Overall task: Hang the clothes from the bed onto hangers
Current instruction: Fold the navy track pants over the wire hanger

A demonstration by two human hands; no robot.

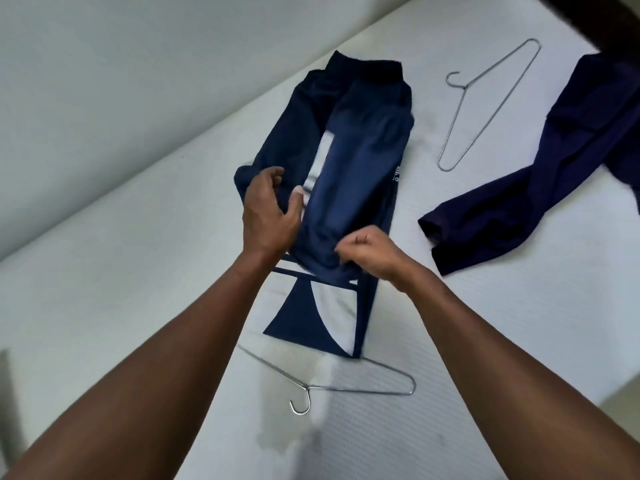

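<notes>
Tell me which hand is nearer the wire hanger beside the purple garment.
Right. The right hand pinches the navy garment below and left of the hanger; the left hand grips it farther left.

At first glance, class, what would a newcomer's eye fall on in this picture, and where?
The hands come first: the left hand and the right hand both grip a navy and white garment lying mid-bed. A near wire hanger lies just below the garment, and a far wire hanger lies up to its right. A dark purple garment lies crumpled at the right edge.
</notes>
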